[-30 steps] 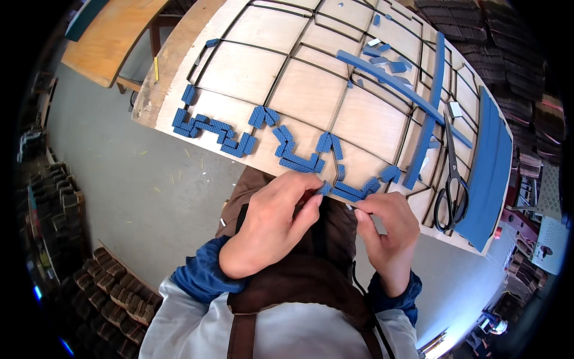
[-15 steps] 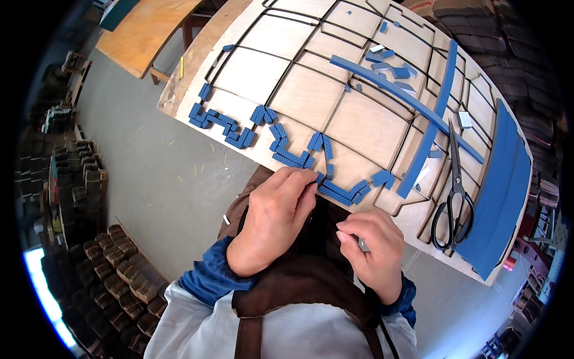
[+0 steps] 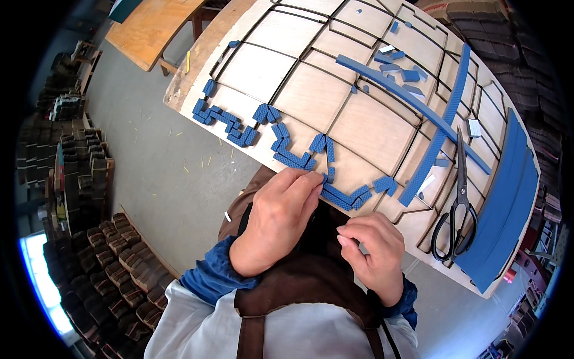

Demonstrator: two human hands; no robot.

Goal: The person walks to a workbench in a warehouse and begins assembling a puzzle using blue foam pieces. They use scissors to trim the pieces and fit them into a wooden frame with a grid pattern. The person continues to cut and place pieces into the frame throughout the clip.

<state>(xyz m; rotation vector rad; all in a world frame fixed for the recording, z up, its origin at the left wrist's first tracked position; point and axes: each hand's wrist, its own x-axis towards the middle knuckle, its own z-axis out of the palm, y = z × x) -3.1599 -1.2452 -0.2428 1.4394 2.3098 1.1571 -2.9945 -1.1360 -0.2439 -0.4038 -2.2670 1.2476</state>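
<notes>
A pale plywood die board (image 3: 239, 66) carries dark cutting blades, with blue textured foam pieces (image 3: 291, 158) lining several of them along its near edge. At that edge my left hand (image 3: 278, 215) is closed, its thumb and fingertips pinched on a small blue foam piece that they mostly hide. More foam blocks (image 3: 341, 196) sit just right of those fingertips. My right hand (image 3: 376, 248) hangs off the board near my apron, fingers curled and thumb close to the index finger. Whatever it may hold is too small to make out.
Black-handled scissors (image 3: 457, 221) lie on the board's right side beside blue foam sheets (image 3: 499, 209). Two long blue foam strips (image 3: 412, 105) cross there, with loose offcuts (image 3: 410, 75) nearby. A wooden table (image 3: 152, 33) stands far left; stacked dark pieces (image 3: 128, 263) fill the lower left.
The board and room have shifted slightly in the view. Both hands keep nearly the same pose, the left still pinching at the board's near edge.
</notes>
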